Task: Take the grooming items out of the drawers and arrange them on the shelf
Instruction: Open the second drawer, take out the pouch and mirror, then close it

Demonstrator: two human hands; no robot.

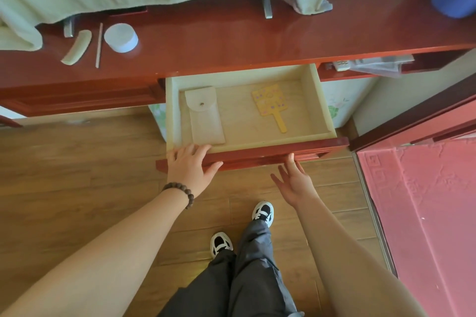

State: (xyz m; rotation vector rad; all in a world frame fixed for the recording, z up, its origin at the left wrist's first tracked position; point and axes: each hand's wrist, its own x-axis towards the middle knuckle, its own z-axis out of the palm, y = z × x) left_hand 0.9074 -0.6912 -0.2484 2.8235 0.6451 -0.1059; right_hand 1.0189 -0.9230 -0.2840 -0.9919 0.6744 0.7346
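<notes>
I have the drawer open, left hand spread on its front, right hand spread, holding nothing. Comb, stick and jar sit on the shelf; pouch and yellow mirror remain inside

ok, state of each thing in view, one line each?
drawer: pulled open
white pouch: in drawer, flap shut
yellow paddle: flat in drawer
comb: on shelf
white jar: on shelf, lid on
left hand: on drawer front
right hand: open, fingertips at drawer front
</notes>
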